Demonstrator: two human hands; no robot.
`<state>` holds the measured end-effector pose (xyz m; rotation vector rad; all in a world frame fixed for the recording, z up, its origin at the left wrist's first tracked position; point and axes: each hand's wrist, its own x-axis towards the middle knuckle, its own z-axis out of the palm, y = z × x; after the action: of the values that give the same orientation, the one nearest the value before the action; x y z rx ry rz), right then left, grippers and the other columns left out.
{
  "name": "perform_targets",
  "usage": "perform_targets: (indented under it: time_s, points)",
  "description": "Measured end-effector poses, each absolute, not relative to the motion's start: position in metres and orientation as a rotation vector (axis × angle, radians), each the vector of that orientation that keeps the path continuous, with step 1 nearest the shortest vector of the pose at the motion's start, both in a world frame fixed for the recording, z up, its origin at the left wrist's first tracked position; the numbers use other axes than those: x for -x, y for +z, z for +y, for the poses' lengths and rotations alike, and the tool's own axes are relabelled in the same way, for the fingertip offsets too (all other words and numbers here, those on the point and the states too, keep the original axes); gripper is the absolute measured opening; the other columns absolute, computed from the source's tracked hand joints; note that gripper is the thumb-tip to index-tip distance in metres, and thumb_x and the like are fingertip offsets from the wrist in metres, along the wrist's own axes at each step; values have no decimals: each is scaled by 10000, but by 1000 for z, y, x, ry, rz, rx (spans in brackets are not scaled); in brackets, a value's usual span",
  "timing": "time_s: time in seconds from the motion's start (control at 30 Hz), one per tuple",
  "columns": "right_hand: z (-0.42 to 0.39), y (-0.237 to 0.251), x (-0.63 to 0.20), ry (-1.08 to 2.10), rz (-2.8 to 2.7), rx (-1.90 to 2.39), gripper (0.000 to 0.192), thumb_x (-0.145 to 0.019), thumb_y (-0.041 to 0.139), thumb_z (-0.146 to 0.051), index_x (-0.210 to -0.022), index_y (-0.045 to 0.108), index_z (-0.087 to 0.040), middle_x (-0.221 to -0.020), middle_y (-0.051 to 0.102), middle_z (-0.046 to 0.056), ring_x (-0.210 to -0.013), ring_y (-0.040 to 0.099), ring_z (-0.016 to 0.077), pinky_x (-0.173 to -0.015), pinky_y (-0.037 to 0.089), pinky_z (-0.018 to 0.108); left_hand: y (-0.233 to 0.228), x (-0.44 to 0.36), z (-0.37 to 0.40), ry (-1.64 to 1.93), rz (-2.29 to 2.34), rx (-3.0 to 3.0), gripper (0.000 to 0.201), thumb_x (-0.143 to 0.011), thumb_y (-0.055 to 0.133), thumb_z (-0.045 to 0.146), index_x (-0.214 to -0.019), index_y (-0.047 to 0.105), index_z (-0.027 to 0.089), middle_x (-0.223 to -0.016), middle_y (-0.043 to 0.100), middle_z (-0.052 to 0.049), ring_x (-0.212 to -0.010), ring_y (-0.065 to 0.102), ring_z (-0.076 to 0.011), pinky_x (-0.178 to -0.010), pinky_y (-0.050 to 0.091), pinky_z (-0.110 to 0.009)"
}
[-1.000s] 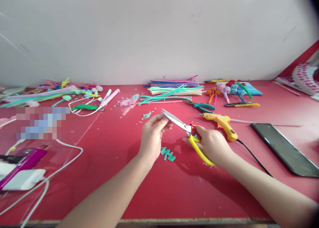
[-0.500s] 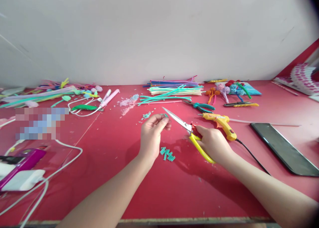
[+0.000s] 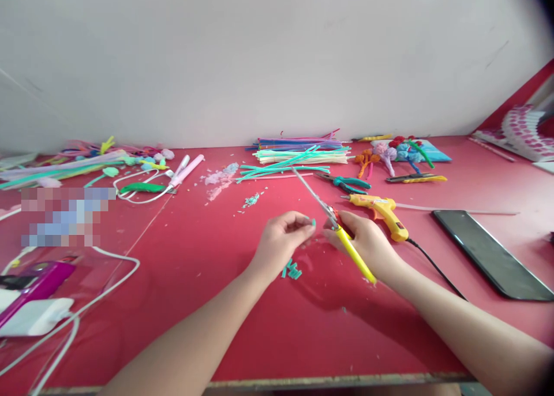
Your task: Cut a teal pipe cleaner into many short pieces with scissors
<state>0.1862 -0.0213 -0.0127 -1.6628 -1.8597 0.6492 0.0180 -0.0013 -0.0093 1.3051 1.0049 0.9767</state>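
My right hand grips yellow-handled scissors, blades closed and pointing up and away to the left. My left hand pinches a small teal pipe-cleaner piece at its fingertips, close to the scissors' pivot. Under my left hand lies a little pile of short teal cut pieces on the red table.
A yellow glue gun with a black cord lies right of my right hand, teal pliers beyond it. A pipe-cleaner bundle and craft flowers sit at the back. A phone lies right, chargers and cables left.
My left hand moved right and down toward the scissors with the teal piece. The scissors' blades closed and swung to point further away.
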Motion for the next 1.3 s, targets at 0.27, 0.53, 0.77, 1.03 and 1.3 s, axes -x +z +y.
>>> perform_targets:
  time_s: [0.27,0.53,0.77,1.03,1.3]
  points:
    - [-27,-5,-184,998,-1728,1465,90,-690,469,-255,-692,501,-171,-546,430,-49,-486,373,72,-434,282,192,-11,-24,-12,780,944,-1453,88,-700,559,239,-668,571,158,-561,508,17,-523,468,-89,-525,379,-220]
    - [-26,-4,-184,1021,-1632,1491,81,-680,441,-227,-657,497,-172,-522,431,-51,-452,386,67,-427,289,187,-12,-22,-10,806,985,-1439,90,-697,563,253,-701,580,164,-578,526,13,-534,484,-96,-536,390,-223]
    - [-26,-2,-183,1034,-1668,1520,118,-680,472,-280,-682,519,-171,-521,425,-54,-450,392,70,-419,281,193,-11,-23,-7,848,1018,-1420,87,-692,562,248,-684,566,162,-566,528,16,-525,481,-94,-527,393,-216]
    - [-25,-5,-184,1036,-1663,1498,68,-672,458,-235,-655,489,-177,-527,421,-56,-454,400,64,-423,293,183,-12,-24,-13,847,1037,-1597,69,-701,554,238,-673,579,180,-632,555,-2,-606,509,-117,-596,408,-237]
    - [-26,-4,-183,1020,-1701,1460,92,-690,467,-260,-663,485,-174,-531,433,-52,-467,396,69,-431,299,189,-9,-24,-11,799,938,-1434,124,-700,569,279,-695,606,162,-575,545,-6,-541,492,-107,-554,402,-238]
